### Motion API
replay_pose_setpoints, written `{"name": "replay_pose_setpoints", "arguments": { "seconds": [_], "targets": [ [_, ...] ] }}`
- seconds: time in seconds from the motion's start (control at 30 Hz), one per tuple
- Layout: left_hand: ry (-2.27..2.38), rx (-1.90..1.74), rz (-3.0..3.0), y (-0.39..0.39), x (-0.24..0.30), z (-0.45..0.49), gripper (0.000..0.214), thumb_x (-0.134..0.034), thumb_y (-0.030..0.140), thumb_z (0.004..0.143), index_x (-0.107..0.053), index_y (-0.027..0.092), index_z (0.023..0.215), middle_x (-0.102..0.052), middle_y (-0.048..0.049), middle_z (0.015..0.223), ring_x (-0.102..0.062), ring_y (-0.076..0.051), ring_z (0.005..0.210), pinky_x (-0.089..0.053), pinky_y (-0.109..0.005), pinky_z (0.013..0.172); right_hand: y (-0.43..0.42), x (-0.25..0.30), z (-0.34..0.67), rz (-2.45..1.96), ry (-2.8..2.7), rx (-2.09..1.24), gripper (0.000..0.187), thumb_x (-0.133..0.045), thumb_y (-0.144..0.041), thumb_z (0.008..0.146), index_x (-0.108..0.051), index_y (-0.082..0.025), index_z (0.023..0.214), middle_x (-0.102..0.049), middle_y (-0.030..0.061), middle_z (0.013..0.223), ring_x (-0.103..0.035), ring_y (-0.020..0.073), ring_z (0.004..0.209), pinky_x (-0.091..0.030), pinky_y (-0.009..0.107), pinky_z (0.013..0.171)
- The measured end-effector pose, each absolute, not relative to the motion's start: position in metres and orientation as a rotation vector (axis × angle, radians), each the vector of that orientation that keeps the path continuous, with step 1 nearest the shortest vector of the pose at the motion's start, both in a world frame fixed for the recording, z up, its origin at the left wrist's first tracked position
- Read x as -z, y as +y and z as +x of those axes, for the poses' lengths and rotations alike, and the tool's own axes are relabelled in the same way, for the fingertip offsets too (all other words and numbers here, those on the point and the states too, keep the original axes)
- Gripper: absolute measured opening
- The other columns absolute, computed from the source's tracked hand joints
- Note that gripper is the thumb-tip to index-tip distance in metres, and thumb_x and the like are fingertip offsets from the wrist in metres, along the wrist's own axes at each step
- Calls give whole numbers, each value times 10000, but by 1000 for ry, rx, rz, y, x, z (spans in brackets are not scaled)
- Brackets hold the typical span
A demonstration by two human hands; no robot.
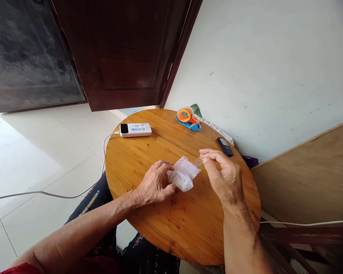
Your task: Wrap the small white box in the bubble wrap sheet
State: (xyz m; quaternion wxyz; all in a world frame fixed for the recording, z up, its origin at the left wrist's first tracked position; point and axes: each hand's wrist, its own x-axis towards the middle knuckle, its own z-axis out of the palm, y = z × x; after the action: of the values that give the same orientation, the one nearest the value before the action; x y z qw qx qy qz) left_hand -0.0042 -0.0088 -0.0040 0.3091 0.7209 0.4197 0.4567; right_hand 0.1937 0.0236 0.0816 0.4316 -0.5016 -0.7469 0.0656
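Observation:
A small white item in bubble wrap lies on the round wooden table, with a flap of the wrap folded out on its far side. My left hand holds the left end of this package between thumb and fingers. Just to the right, my right hand pinches a short strip of clear tape between thumb and forefinger. The strip reaches toward the flap; whether it touches it I cannot tell. Printing shows faintly through the wrap, but the item's kind stays hidden.
An orange and blue tape dispenser stands at the table's far edge. To its right lies a dark handset-like device. A white power bank sits at the far left, its cable trailing off the table. A white wall rises behind.

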Motion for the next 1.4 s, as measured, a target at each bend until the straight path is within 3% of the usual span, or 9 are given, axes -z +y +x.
{"name": "replay_pose_setpoints", "arguments": {
  "seconds": [0.2,0.33,0.47,0.73,0.83,1.1,1.17,1.27,1.4],
  "targets": [
    [1027,-1148,1904,-12,-5,-7,352,-627,345,754,-562,186,1062,-629,-99,1113,-587,-261,1036,-471,-437,943,67,-56,210,-1312,-1712,-150,178,-531,-307,797,-626,-206,685,-742,101,993,-685,241,930,-523,382,827],
    [972,-1171,1880,-13,-10,-8,160,-568,355,796,-564,197,772,-661,-63,878,-607,-217,866,-479,-385,858,88,-25,222,-1421,-1613,-128,230,-501,-351,780,-653,-189,725,-746,145,1004,-687,257,900,-531,390,792],
    [988,-1140,1856,-14,-10,-7,247,-542,368,815,-530,198,636,-631,-49,723,-595,-183,738,-473,-335,763,92,3,234,-1505,-1583,-140,330,-472,-418,830,-696,-178,857,-753,137,978,-682,261,911,-516,405,845],
    [1112,-1143,1712,-8,-4,-7,192,-539,324,808,-567,174,691,-629,-41,776,-588,-156,730,-464,-266,672,78,-7,249,-1631,-1482,-587,438,-610,-544,776,-695,-166,979,-731,48,738,-660,199,586,-503,343,650],
    [1244,-1021,1642,-2,-6,-7,122,-545,257,771,-613,166,816,-629,-24,775,-579,-147,705,-460,-247,628,74,-10,245,-1662,-1549,-771,508,-640,-549,760,-671,-164,1091,-716,19,674,-662,212,617,-493,346,648],
    [1323,-832,1624,47,-26,26,565,-660,248,723,-539,139,1264,-664,-56,956,-600,-160,782,-469,-261,665,70,-10,222,-1406,-1520,-751,589,-658,-478,763,-598,-141,1241,-682,-6,696,-597,182,653,-478,325,662],
    [1208,-832,1462,60,-22,39,502,-666,237,708,-569,125,1188,-635,2,794,-559,-123,650,-420,-218,564,69,-11,217,-1358,-1482,-720,546,-652,-454,765,-611,-143,1212,-677,-1,710,-588,175,652,-486,322,660],
    [1068,-863,1257,70,-11,49,136,-631,237,717,-611,136,806,-534,56,599,-457,-74,503,-341,-189,487,69,-11,215,-1322,-1416,-645,461,-646,-428,774,-626,-164,1151,-691,18,756,-611,184,700,-509,335,704],
    [997,-1022,981,71,-1,43,177,-651,245,683,-505,164,626,-487,70,538,-406,-49,453,-311,-179,457,68,-16,222,-1342,-1311,-458,378,-658,-426,777,-617,-182,1062,-670,7,756,-614,171,667,-519,334,700]
  ]
}}
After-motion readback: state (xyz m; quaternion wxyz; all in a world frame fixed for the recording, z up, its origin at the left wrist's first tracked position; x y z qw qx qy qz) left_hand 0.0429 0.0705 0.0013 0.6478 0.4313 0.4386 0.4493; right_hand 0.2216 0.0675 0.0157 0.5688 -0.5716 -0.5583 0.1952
